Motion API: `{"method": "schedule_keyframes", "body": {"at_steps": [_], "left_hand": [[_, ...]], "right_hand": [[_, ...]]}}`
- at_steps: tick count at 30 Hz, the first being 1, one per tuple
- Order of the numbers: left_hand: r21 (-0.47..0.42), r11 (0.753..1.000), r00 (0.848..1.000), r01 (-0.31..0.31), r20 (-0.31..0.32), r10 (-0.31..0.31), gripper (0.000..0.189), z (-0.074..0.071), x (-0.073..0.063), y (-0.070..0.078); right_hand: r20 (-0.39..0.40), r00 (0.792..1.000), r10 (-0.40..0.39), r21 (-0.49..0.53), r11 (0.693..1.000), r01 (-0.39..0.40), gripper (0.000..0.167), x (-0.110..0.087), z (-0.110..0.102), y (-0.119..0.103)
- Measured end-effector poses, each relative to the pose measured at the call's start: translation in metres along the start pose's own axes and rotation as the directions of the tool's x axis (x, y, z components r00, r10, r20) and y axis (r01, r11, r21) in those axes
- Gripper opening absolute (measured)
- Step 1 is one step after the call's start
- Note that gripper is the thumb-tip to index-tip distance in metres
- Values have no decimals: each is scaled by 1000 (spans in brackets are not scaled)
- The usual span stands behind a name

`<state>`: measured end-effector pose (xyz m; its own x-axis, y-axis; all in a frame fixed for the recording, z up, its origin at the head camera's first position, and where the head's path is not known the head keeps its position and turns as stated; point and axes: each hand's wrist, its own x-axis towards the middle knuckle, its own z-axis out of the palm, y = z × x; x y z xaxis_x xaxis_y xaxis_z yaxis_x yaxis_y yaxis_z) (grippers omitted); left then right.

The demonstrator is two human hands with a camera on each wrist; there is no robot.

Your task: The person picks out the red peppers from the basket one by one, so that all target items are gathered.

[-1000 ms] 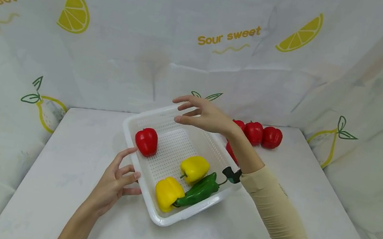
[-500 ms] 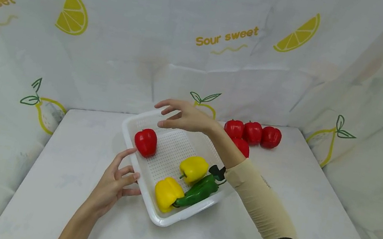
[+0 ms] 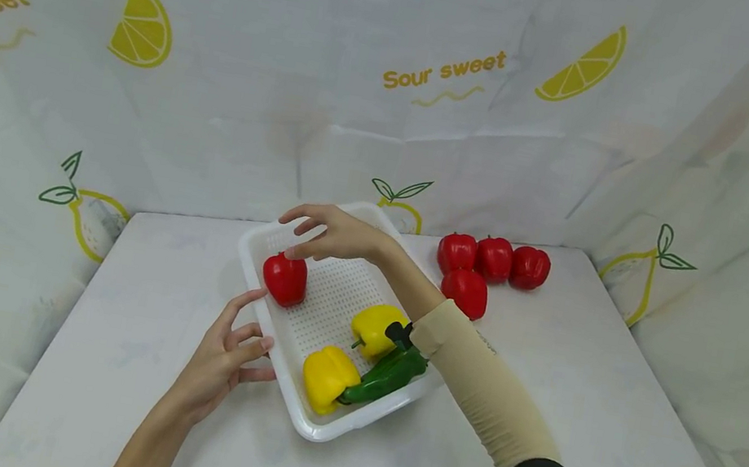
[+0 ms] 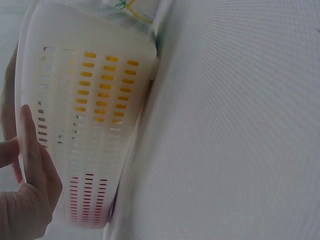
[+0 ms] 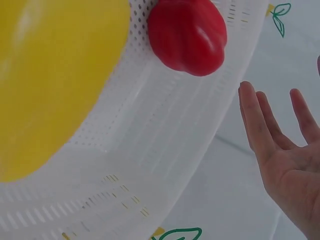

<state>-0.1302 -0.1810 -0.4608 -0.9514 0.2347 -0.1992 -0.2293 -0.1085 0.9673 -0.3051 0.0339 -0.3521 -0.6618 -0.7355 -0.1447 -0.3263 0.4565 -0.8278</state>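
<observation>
A white perforated plastic basket [image 3: 328, 424] stands at an angle on the table. My left hand [image 3: 211, 363] holds its left rim, with fingers against the outer wall [image 4: 65, 150] and the thumb at the edge. Inside, a red bell pepper [image 3: 284, 281] sits at the far left. My right hand [image 3: 338, 236] is above it, fingers spread; its thumb overlaps the pepper's top in the head view, but the right wrist view shows a gap between them. At the near end lie two yellow bell peppers [image 3: 326, 381] and a long green pepper [image 3: 384, 376].
Several more red bell peppers [image 3: 493, 259] are grouped on the white table [image 3: 580, 384], behind and to the right of the basket. A white cloth with lemon prints [image 3: 265, 42] hangs along the back and sides. The right forearm's beige sleeve [image 3: 470, 373] crosses over the basket's right side.
My right hand has moved left and lower, from the basket's far edge to over the red bell pepper inside. The left hand and the basket have stayed in place.
</observation>
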Motion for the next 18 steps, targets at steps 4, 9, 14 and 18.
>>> {"method": "schedule_keyframes", "body": {"at_steps": [4,9,14,18], "left_hand": [[5,1000,1000,3,-6,-3,81,0,0,0],[2,1000,1000,4,-7,-4,80,0,0,0],[-1,1000,1000,-1,-5,1,80,0,0,-1],[0,1000,1000,3,-15,-3,81,1,-1,-1]], "right_hand": [[21,999,49,12,999,-49,68,7,4,5],[19,995,99,16,995,-100,70,13,8,12],[9,993,121,38,992,-121,69,17,11,19],[7,991,131,39,991,-131,68,20,13,22]]}}
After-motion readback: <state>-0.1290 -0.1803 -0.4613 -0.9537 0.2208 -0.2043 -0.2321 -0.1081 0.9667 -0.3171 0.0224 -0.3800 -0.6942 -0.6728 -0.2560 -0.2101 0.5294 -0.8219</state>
